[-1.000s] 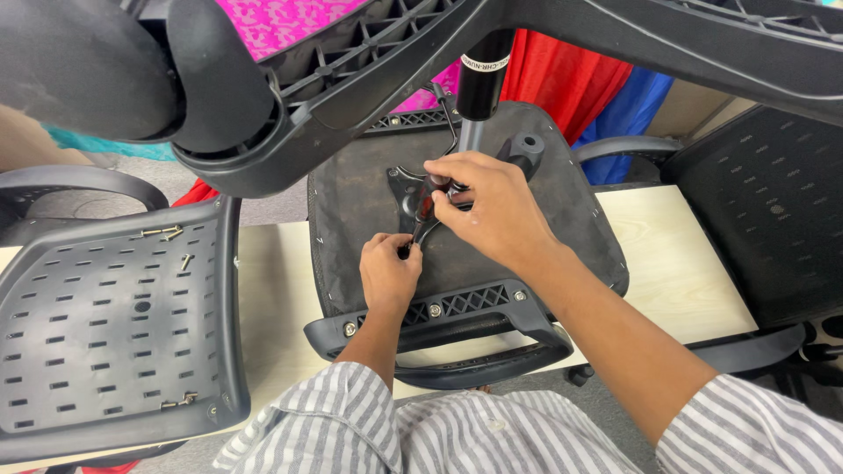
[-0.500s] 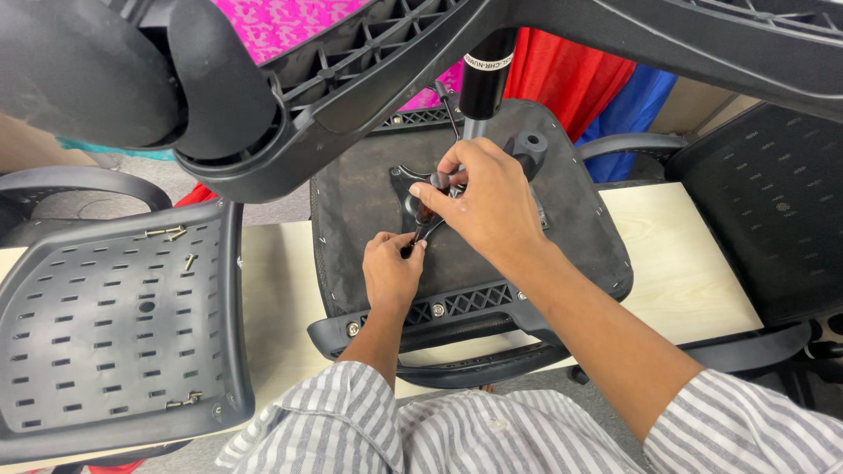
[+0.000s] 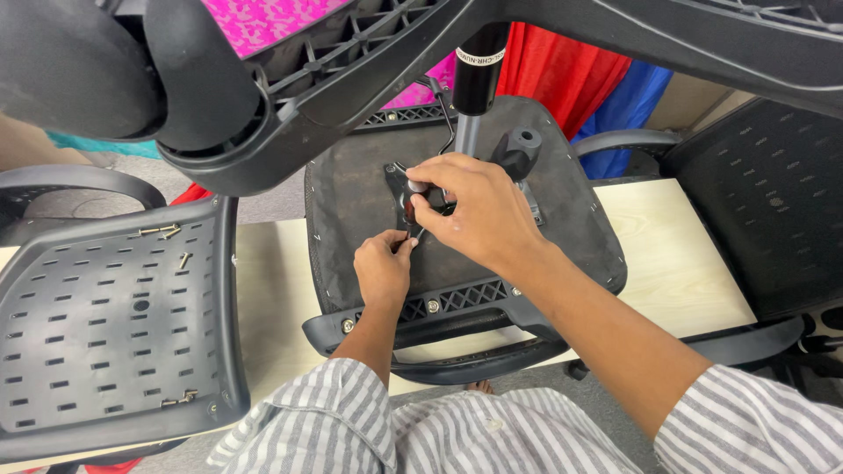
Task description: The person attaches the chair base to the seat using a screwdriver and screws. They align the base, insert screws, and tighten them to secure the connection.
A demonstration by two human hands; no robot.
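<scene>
Upturned seat (image 3: 351, 193) on the counter (image 3: 676, 263), its black plate (image 3: 397, 186) near centre. Right hand (image 3: 470, 211) closed around a screwdriver (image 3: 411, 206); only the handle's red-and-black top and a short length of shaft show, the rest hidden by the fingers. Left hand (image 3: 382, 268), at 7 o'clock from the right, pinches at the tool's tip; what it grips cannot be made out. Gas column (image 3: 474, 83) rises at 12 o'clock, its top cut off by the chair base (image 3: 290, 105). Perforated backrest (image 3: 105, 316) at 9 o'clock carries loose screws (image 3: 162, 232).
</scene>
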